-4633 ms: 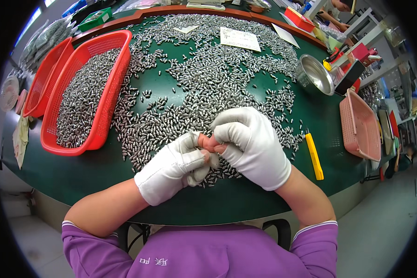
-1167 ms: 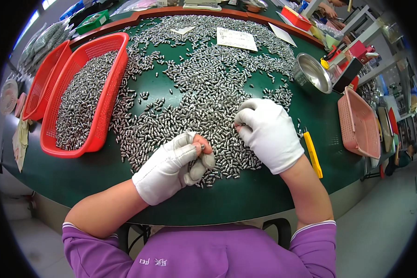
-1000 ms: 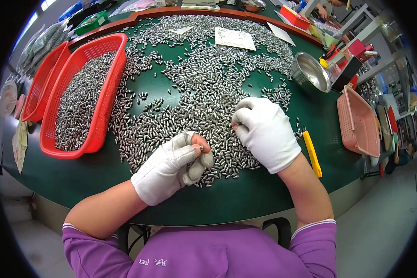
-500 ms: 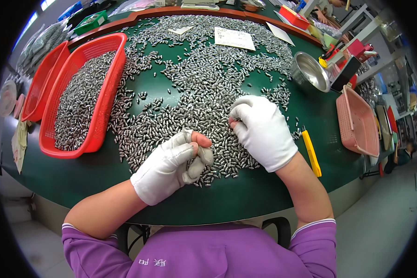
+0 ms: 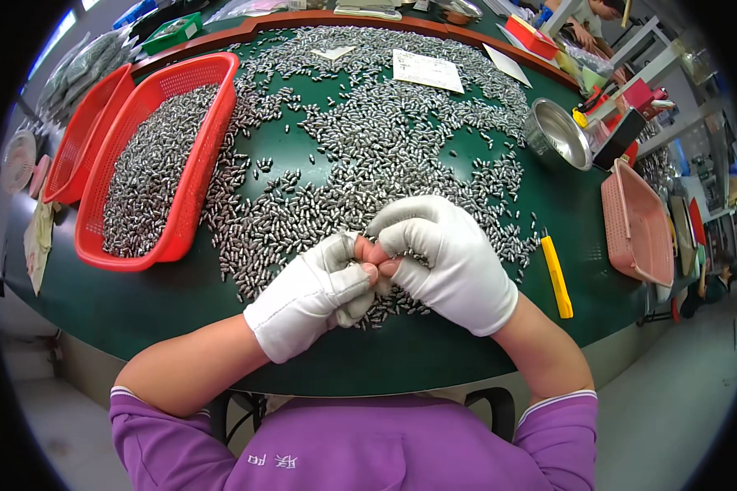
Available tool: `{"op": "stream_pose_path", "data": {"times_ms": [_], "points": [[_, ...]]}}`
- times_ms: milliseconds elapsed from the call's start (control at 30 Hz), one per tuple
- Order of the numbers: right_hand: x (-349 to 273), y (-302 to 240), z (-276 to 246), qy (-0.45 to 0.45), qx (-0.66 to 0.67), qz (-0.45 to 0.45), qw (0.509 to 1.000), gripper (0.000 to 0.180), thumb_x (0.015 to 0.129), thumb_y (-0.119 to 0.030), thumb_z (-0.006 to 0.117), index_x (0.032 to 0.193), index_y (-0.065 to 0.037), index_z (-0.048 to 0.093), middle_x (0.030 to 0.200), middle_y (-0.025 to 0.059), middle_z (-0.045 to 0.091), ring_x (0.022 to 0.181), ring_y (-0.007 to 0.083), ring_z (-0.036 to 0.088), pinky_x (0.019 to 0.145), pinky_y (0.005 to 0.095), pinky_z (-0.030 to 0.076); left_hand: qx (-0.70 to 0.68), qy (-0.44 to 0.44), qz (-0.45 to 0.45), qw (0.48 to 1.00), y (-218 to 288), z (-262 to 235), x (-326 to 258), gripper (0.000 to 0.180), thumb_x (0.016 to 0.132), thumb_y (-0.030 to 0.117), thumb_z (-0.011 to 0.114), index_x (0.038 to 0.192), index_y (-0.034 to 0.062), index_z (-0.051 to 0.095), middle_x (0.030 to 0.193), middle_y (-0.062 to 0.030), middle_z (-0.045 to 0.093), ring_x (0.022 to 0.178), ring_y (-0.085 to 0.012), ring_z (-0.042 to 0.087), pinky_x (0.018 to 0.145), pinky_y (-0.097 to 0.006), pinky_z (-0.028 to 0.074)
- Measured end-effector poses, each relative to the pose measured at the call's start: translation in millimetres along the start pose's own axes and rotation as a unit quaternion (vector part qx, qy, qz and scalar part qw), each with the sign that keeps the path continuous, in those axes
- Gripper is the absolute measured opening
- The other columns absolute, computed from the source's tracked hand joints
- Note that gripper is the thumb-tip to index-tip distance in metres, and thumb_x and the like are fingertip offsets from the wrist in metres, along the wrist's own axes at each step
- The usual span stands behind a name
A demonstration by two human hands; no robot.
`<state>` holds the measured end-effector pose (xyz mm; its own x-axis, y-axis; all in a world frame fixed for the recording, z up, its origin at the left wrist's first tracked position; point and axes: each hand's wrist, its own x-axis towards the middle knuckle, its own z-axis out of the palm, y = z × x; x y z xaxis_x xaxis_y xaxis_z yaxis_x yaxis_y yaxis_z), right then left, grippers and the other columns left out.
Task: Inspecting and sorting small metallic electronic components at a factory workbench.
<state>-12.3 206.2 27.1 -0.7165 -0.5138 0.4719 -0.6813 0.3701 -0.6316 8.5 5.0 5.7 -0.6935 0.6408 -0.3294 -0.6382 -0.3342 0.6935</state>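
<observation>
A wide heap of small silvery metal pieces (image 5: pixel 368 155) covers the middle of the green table (image 5: pixel 180 303). Both my hands wear white gloves with bare fingertips. My left hand (image 5: pixel 315 295) is curled shut near the table's front edge, seemingly around some of the pieces, though its contents are hidden. My right hand (image 5: pixel 446 258) sits right beside it, and its bare thumb and finger touch the left hand's fingertips. What is pinched between them is too small to make out.
A red basket (image 5: pixel 192 176) full of the same metal pieces stands at the left, with a second red basket (image 5: pixel 74 139) behind it. A steel bowl (image 5: pixel 557 135), a pink tray (image 5: pixel 639 225) and a yellow utility knife (image 5: pixel 557 277) lie at the right. Paper slips (image 5: pixel 426 69) rest at the back.
My right hand has come back from the heap at the right to meet my left hand's fingertips. The left hand has stayed in place.
</observation>
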Motion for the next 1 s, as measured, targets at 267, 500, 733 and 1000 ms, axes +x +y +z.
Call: {"op": "stream_pose_path", "data": {"times_ms": [267,500,733,1000], "points": [[0.5,5.1,-12.3,0.043,-0.134,0.040,0.989,0.019,0.070,0.002,0.072,0.089,-0.004,0.069,0.096,0.0095,0.065,0.089,0.0279,0.063,0.079,0.0357,0.051,0.020,-0.010,0.004,1.000,0.6,-0.8,1.0,0.013,0.096,0.021,0.059,0.103,0.0121,0.052,0.089,-0.0008,0.061,0.060,-0.0040,0.046,0.053,-0.019,0.037],[-3.8,27.1,-19.0,-0.012,-0.265,0.094,0.960,0.011,0.072,-0.007,0.071,0.081,-0.004,0.067,0.093,0.0096,0.065,0.088,0.0298,0.062,0.079,0.0381,0.050,0.024,0.010,0.011,1.000,0.9,2.9,1.3,0.019,0.096,0.026,0.060,0.103,0.0097,0.055,0.086,-0.0023,0.059,0.060,-0.0056,0.043,0.055,-0.020,0.035],[-4.5,25.1,-14.2,0.011,-0.283,0.064,0.957,0.008,0.071,-0.006,0.070,0.077,-0.005,0.065,0.091,0.0087,0.064,0.086,0.0293,0.062,0.078,0.0379,0.050,0.023,0.012,0.011,1.000,0.7,1.4,1.4,0.020,0.096,0.028,0.058,0.103,0.0096,0.056,0.086,-0.0018,0.059,0.059,-0.0060,0.044,0.056,-0.021,0.036],[-5.1,20.8,-14.6,-0.015,-0.264,0.078,0.961,0.009,0.071,-0.006,0.070,0.079,-0.006,0.066,0.089,0.0082,0.064,0.086,0.0288,0.062,0.078,0.0382,0.050,-0.021,-0.023,0.042,0.999,-4.8,-4.2,2.7,0.028,0.096,0.027,0.057,0.115,0.0074,0.053,0.091,-0.0027,0.058,0.059,-0.0069,0.040,0.055,-0.022,0.032]]}}
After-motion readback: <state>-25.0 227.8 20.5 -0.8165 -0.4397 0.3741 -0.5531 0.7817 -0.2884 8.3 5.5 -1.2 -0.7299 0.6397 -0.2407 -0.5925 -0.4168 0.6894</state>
